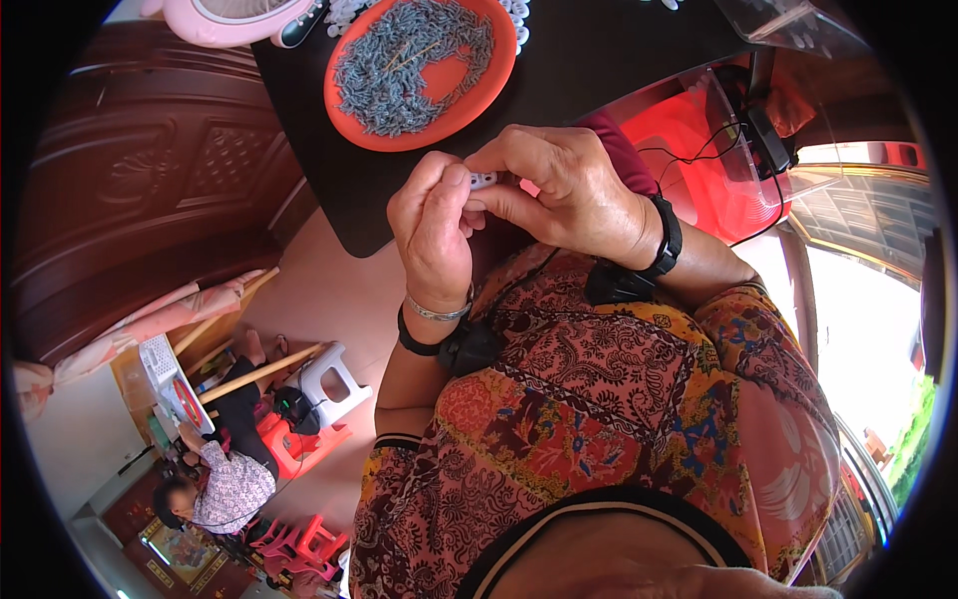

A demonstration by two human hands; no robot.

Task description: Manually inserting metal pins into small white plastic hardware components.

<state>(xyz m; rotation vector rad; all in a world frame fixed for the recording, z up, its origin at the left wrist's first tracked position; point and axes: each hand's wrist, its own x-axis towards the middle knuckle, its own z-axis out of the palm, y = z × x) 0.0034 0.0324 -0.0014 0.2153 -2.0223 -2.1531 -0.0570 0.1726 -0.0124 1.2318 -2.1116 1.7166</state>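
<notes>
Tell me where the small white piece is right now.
In the head view the small white piece sits near the centre, pinched between the fingertips of the left hand and the right hand, just below the orange tray of grey parts.

Small white piece (483, 181) mostly hidden between fingertips of both hands; pink object (225, 18) cut off at top edge.

So the person's wearing a loud paisley top (619, 399), mostly red, orange and yellow with blue flowers, with dark trim on the short sleeve and neckline. Left wrist (436, 324), around 9 o'clock from the chest, has a thin silver bangle plus a black band with a chunky black unit. Right wrist (661, 240), toward 1 o'clock, has a matching black band.
</notes>
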